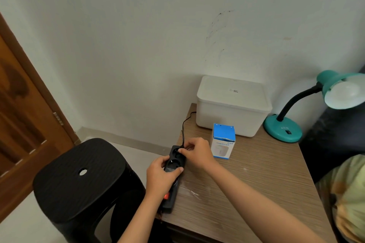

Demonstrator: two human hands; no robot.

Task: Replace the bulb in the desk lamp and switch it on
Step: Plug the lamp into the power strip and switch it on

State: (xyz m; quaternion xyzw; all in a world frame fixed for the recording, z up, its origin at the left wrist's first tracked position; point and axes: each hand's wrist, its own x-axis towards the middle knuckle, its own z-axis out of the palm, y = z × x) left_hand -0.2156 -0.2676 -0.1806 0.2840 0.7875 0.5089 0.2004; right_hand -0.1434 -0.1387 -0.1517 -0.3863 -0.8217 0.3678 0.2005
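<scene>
A teal desk lamp (284,128) stands at the far right of the wooden table (256,183), its black gooseneck bent right and a white bulb (345,90) sitting in the shade. The bulb is unlit. A black power strip (172,193) with an orange switch lies along the table's left edge. My left hand (161,175) grips the strip around its middle. My right hand (197,153) pinches a black plug at the strip's far socket; its black cord (184,124) runs up behind the white box.
A white lidded box (233,104) stands against the wall, with a small blue-and-white carton (223,142) in front of it. A black plastic stool (79,179) is left of the table, a wooden door (23,114) beyond it. A patterned cushion (345,193) lies at the right.
</scene>
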